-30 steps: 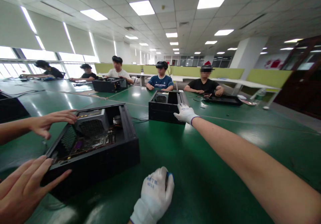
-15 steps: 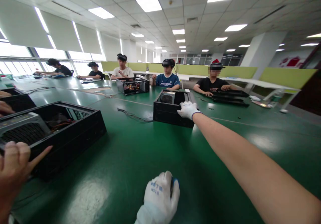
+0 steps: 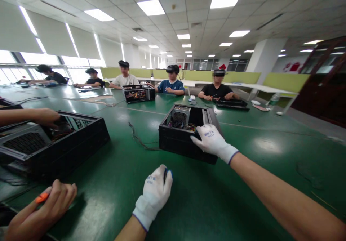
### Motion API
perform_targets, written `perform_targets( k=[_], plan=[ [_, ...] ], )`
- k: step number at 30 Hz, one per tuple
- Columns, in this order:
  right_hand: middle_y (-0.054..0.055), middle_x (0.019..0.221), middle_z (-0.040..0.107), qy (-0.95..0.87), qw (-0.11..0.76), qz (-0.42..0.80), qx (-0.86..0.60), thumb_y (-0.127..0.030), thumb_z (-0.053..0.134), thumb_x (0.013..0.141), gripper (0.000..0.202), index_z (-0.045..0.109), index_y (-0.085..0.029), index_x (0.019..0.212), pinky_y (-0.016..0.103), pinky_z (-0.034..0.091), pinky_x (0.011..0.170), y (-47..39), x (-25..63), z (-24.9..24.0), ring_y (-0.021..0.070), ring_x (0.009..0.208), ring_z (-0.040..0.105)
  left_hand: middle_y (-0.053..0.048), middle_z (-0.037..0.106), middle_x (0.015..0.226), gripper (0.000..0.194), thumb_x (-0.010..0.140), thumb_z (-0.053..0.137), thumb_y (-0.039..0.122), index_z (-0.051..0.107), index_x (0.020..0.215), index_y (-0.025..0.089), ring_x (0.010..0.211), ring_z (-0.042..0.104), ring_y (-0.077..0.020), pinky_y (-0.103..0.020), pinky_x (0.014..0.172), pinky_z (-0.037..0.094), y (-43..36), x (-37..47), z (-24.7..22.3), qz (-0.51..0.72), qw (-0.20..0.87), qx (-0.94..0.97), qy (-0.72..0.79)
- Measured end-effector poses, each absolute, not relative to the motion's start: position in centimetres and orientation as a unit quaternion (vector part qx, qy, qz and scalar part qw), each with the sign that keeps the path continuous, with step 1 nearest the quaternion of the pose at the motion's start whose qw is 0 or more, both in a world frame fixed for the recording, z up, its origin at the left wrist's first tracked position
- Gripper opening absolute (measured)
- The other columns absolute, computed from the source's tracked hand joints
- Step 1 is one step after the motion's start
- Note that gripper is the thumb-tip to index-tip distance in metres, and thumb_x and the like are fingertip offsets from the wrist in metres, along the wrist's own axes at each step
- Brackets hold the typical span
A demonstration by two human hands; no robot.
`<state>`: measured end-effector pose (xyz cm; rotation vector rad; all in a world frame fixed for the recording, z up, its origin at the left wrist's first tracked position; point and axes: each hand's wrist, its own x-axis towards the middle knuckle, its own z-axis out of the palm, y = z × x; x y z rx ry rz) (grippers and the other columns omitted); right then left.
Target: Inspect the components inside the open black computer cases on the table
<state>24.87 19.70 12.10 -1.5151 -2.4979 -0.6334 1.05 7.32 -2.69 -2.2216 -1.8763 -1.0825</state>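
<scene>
My right hand (image 3: 209,140), in a white work glove, grips the near top edge of a black computer case (image 3: 186,145), thumb on its outer wall and fingers over the rim. The case lies on its side with its top uncovered; a metal power supply (image 3: 180,116) and some coloured wires show inside. Lower in the view, my gloved left hand (image 3: 155,188) is closed around a small black and blue object (image 3: 165,174), mostly hidden by the fingers. That hand is held in front of the case, apart from it.
At left, a co-worker's hand (image 3: 45,118) reaches into another uncovered case (image 3: 81,145); their other hand (image 3: 51,205) holds an orange-handled object (image 3: 42,197). Dark cables (image 3: 139,138) lie on the green table (image 3: 121,183). Several people sit opposite, with a third case (image 3: 139,94).
The computer case has come nearer to me with my right hand on it. My left hand still holds the black and blue object. The co-worker's hand now reaches inside the left case.
</scene>
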Motion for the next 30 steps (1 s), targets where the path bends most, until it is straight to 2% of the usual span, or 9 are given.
perform_targets(
  k=[6, 11, 15, 17, 21, 23, 30],
  plan=[
    [0.012, 0.087, 0.064, -0.843, 0.138, -0.212, -0.474, -0.06, 0.041, 0.097, 0.049, 0.062, -0.016, 0.091, 0.041, 0.039, 0.092, 9.8, 29.3, 11.8, 0.0275, 0.091, 0.057, -0.014, 0.074, 0.11, 0.038, 0.101, 0.035, 0.036, 0.062, 0.118, 0.014, 0.106, 0.07, -0.0235, -0.035, 0.095, 0.052, 6.7, -0.7, -2.5, -0.248, -0.038, -0.687, -0.682],
    [0.01, 0.088, 0.063, -0.853, 0.169, -0.177, -0.462, -0.059, 0.05, 0.093, 0.045, 0.063, -0.016, 0.09, 0.044, 0.041, 0.095, 4.0, 33.2, 11.7, 0.027, 0.092, 0.057, -0.016, 0.071, 0.113, 0.034, 0.097, 0.042, 0.035, 0.061, 0.117, 0.014, 0.106, 0.068, -0.0264, -0.037, 0.092, 0.05, 4.7, -2.2, -2.5, -0.185, -0.015, -0.696, -0.693],
    [0.009, 0.088, 0.063, -0.861, 0.186, -0.154, -0.448, -0.056, 0.055, 0.092, 0.04, 0.063, -0.017, 0.09, 0.047, 0.039, 0.102, 0.4, 35.2, 11.7, 0.0253, 0.092, 0.057, -0.013, 0.071, 0.105, 0.029, 0.097, 0.042, 0.034, 0.061, 0.108, 0.015, 0.098, 0.068, -0.0259, -0.036, 0.085, 0.05, 3.6, -1.9, -2.0, -0.095, 0.015, -0.717, -0.691],
    [0.007, 0.086, 0.062, -0.867, 0.186, -0.14, -0.441, -0.054, 0.056, 0.092, 0.036, 0.063, -0.018, 0.089, 0.048, 0.039, 0.104, -1.1, 35.6, 11.8, 0.024, 0.089, 0.057, -0.013, 0.071, 0.104, 0.028, 0.097, 0.042, 0.032, 0.061, 0.107, 0.015, 0.097, 0.068, -0.0261, -0.036, 0.085, 0.05, 3.5, -1.4, -1.5, -0.086, 0.01, -0.722, -0.686],
    [0.005, 0.082, 0.06, -0.874, 0.196, -0.131, -0.426, -0.049, 0.059, 0.091, 0.031, 0.064, -0.019, 0.089, 0.05, 0.037, 0.106, -3.4, 35.9, 12.0, 0.0219, 0.084, 0.058, -0.018, 0.069, 0.114, 0.031, 0.095, 0.046, 0.026, 0.06, 0.118, 0.01, 0.109, 0.066, -0.0267, -0.036, 0.095, 0.048, 3.4, -0.3, -0.8, -0.086, -0.004, -0.732, -0.676],
    [0.004, 0.082, 0.06, -0.874, 0.205, -0.134, -0.42, -0.048, 0.06, 0.09, 0.029, 0.063, -0.019, 0.089, 0.05, 0.037, 0.107, -4.3, 36.0, 11.9, 0.0216, 0.083, 0.057, -0.018, 0.069, 0.115, 0.03, 0.095, 0.047, 0.025, 0.061, 0.117, 0.01, 0.111, 0.065, -0.0266, -0.036, 0.098, 0.047, 3.3, 0.1, -0.4, -0.085, -0.016, -0.732, -0.675],
    [0.003, 0.081, 0.06, -0.885, 0.198, -0.122, -0.403, -0.043, 0.063, 0.089, 0.023, 0.061, -0.02, 0.086, 0.05, 0.038, 0.104, -5.8, 36.9, 12.3, 0.0217, 0.083, 0.056, -0.016, 0.069, 0.116, 0.031, 0.099, 0.043, 0.032, 0.058, 0.117, 0.013, 0.108, 0.066, -0.0228, -0.034, 0.097, 0.048, 2.2, 0.2, 1.5, -0.111, -0.066, -0.741, -0.659]
  ],
)
